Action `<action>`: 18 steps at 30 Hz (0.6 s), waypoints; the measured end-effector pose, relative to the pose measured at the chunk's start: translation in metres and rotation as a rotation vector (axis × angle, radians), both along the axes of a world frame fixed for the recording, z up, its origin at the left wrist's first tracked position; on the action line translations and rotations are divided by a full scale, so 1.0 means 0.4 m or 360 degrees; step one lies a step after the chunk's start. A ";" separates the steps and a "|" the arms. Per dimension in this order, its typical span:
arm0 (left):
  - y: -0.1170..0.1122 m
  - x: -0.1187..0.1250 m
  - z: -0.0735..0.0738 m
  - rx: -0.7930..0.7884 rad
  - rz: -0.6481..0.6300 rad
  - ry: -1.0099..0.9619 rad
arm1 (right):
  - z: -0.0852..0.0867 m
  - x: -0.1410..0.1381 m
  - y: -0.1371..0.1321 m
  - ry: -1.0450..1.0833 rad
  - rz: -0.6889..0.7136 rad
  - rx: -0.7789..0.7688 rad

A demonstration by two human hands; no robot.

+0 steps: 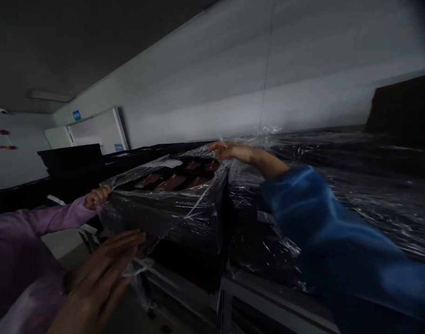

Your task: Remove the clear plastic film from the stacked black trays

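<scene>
My right hand (228, 150), on a blue-sleeved arm, reaches up to the top edge of a stack of black trays (184, 218) wrapped in clear plastic film (164, 204). Its fingers are closed on the film there, and the film runs taut down from them. Brown parts (172, 182) lie in the top tray under the film. My left hand is not in view. Another person in pink sleeves stands at the left. One of that person's hands (98, 195) grips the film at the stack's left corner, the other (104, 264) is held flat with fingers stretched beside the film.
More film-wrapped black stacks (355, 185) run to the right, with a dark box (403, 109) on top. A grey metal frame (233, 292) carries the stacks. Black trays (71, 160) stand at the back left before a white wall and door (94, 132).
</scene>
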State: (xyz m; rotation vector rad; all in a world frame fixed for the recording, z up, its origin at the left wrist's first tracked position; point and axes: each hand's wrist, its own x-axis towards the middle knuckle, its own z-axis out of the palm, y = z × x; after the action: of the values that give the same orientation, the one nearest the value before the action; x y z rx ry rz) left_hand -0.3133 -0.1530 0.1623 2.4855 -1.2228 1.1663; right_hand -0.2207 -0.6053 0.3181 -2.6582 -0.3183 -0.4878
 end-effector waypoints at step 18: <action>-0.229 0.088 -0.069 0.0078 -0.0267 -0.0145 | -0.323 -0.184 0.337 -0.1037 0.0324 -0.1101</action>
State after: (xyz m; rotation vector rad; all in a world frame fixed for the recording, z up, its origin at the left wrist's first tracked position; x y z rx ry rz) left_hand -0.2779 -0.2445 0.1347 2.3324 -1.4683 1.2316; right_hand -0.2943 -0.4705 0.1889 -2.9570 -1.1093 -1.3796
